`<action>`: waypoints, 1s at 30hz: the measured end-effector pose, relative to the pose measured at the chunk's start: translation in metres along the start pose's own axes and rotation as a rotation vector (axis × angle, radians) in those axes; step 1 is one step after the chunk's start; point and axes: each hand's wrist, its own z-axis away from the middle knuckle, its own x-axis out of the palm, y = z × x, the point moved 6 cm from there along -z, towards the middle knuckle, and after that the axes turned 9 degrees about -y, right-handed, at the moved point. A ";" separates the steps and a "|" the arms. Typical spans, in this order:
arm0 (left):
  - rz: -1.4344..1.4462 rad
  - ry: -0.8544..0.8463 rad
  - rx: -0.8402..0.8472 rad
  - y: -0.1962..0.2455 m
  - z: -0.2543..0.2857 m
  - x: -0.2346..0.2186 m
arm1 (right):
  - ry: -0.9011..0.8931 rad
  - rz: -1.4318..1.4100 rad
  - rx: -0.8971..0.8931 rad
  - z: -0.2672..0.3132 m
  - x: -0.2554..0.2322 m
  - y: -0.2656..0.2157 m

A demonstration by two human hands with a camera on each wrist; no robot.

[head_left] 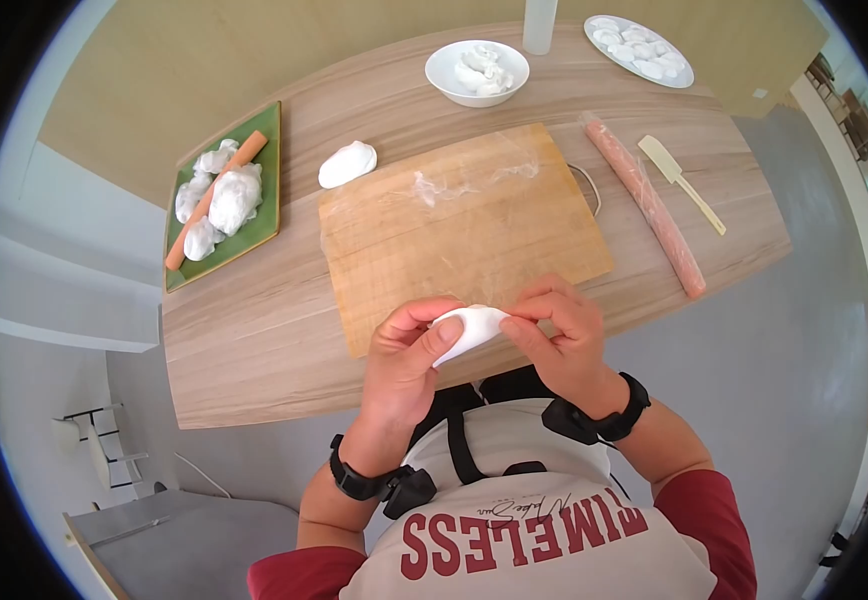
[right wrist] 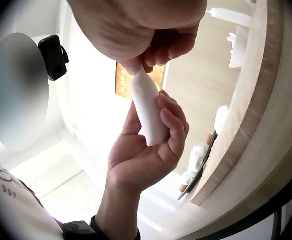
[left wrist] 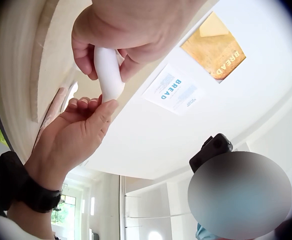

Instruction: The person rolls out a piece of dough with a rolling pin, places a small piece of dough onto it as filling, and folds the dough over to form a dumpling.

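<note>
A smooth white piece of dough (head_left: pixel 476 330) is held in the air just over the near edge of the wooden board (head_left: pixel 454 225). The left hand (head_left: pixel 406 358) grips its left end, thumb on the near side. The right hand (head_left: pixel 566 335) pinches its right tip between thumb and forefinger. In the left wrist view the dough (left wrist: pixel 107 75) hangs between both hands as a rounded, folded shape. The right wrist view shows the dough (right wrist: pixel 148 107) lying along the left hand's fingers (right wrist: pixel 172 122), its pointed tip in the right hand's pinch.
Beyond the board stand a white bowl (head_left: pixel 441 75) with white dough and a plate of white pieces (head_left: pixel 644 50). Another dough lump (head_left: pixel 348 164) lies behind the board. At left is a green tray (head_left: pixel 259 205) with bagged lumps and a stick; at right, a wrapped roll (head_left: pixel 649 205) and a spatula (head_left: pixel 682 180).
</note>
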 end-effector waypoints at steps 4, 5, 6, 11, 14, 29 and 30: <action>-0.020 0.003 -0.019 -0.001 0.000 -0.002 | -0.001 0.089 -0.043 0.001 -0.003 0.004; -0.059 0.002 -0.011 -0.001 0.000 -0.002 | 0.011 0.101 -0.055 -0.001 -0.004 0.005; -0.057 0.006 -0.007 0.000 0.000 -0.002 | 0.005 0.098 -0.057 -0.003 -0.003 0.003; -0.315 -0.034 0.031 0.006 -0.002 0.010 | -0.023 0.092 -0.073 -0.013 0.001 -0.010; -0.323 -0.102 0.087 0.010 -0.001 0.013 | -0.038 0.080 -0.070 -0.008 -0.001 -0.002; -0.475 -0.225 0.202 0.022 0.002 0.027 | -0.025 -0.073 0.002 -0.008 0.003 0.002; -0.477 -0.223 0.204 0.022 0.003 0.025 | -0.027 -0.075 0.001 -0.007 0.003 0.002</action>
